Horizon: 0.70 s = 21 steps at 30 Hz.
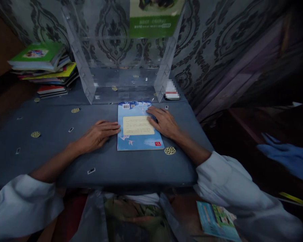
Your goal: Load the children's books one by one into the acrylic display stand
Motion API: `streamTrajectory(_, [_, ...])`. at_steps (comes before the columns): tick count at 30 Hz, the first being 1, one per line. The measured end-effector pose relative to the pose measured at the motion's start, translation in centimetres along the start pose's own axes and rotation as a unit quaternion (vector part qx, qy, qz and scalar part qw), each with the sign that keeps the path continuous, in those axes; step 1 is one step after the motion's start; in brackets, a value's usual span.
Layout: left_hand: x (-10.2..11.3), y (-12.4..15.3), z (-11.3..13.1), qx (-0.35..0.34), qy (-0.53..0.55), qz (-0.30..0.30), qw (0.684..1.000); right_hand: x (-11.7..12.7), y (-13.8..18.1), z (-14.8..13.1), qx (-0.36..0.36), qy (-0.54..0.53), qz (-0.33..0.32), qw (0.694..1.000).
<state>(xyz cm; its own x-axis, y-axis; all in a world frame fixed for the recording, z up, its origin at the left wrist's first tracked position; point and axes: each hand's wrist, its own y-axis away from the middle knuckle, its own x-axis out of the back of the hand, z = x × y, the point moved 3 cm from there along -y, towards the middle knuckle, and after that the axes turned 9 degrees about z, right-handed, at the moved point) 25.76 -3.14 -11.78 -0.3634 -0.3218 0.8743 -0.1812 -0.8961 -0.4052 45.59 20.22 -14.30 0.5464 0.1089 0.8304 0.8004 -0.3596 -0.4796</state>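
Observation:
A blue book (137, 143) lies flat on the table with its barcode at the far edge and a cream text panel in the middle. My left hand (99, 135) rests at its left side, fingers stretched out and their tips at the edge. Across the right part of the cover lies my right hand (164, 123), open, with its fingers extended over the panel's corner and the thumb side toward the middle. Neither hand grips the book. Just behind it stands a clear plastic rack (87, 82), tiered, with a green book (154, 25) on its upper level.
On the left side of the table (53, 148) is a stack of books (44, 67). A pixelated white item (171, 90) sits right of the rack. Another book (217, 220) is low at the right, below the table edge, and blue cloth (288, 158) lies farther right.

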Motion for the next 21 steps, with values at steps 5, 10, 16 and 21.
streamTrajectory(5, [0.4, 2.0, 2.9, -0.013, 0.005, -0.027, 1.0, 0.0, 0.0, 0.1, -0.005, -0.008, -0.003, 1.0])
streamTrajectory(10, [0.7, 3.5, 4.3, -0.03, -0.005, -0.052, 0.998, 0.1, -0.1, 0.0, -0.005, -0.015, -0.003, 1.0])
streamTrajectory(16, [0.6, 3.5, 4.6, -0.058, -0.019, -0.073, 0.995, -0.1, 0.0, 0.1, -0.006, -0.01, -0.002, 1.0])
streamTrajectory(21, [0.0, 1.6, 5.5, -0.091, -0.024, -0.103, 0.99, 0.0, -0.1, 0.0, -0.005, -0.012, -0.003, 1.0])
